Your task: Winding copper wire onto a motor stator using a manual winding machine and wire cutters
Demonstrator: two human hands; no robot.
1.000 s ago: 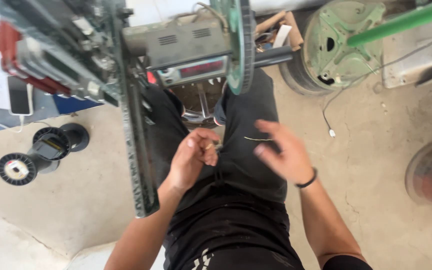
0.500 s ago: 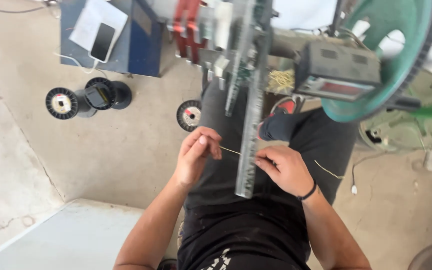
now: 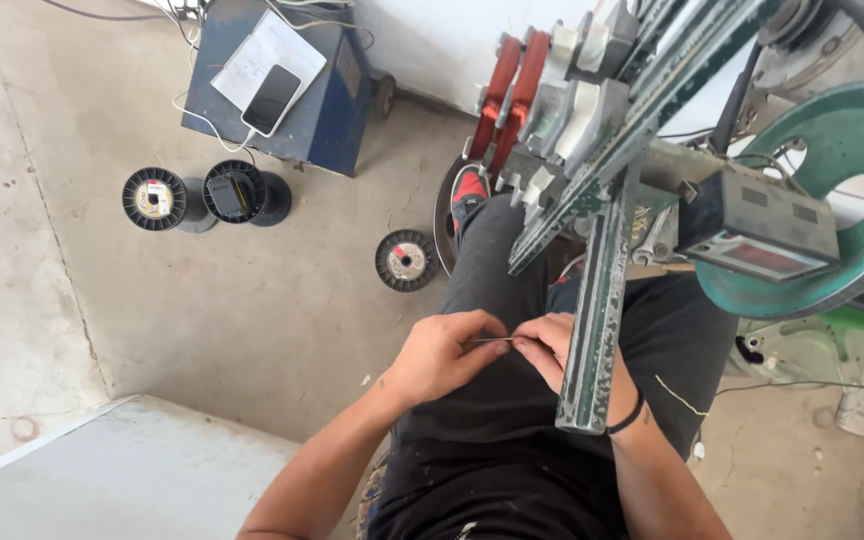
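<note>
Over my lap in the head view, my left hand [image 3: 442, 355] and my right hand [image 3: 549, 347] meet, both pinching the ends of a short thin wire [image 3: 492, 340] held level between the fingertips. A grey metal rail [image 3: 597, 320] of the winding machine hangs in front of my right hand and hides part of it and the wrist. A black band sits on my right wrist. Above the rail are copper-red coils [image 3: 510, 85] and a grey counter box [image 3: 757, 228] beside a large green wheel [image 3: 852, 190].
Three black wire spools stand on the concrete floor: two [image 3: 155, 198] [image 3: 237, 192] at left, one [image 3: 406, 260] near my leg. A blue box [image 3: 297, 95] behind them carries a phone [image 3: 272, 98] and paper. A pale slab [image 3: 122, 470] lies at lower left.
The view has swung further right and the machine now sits at upper right. My hands have drawn closer together, fingertips nearly touching on the thin wire.
</note>
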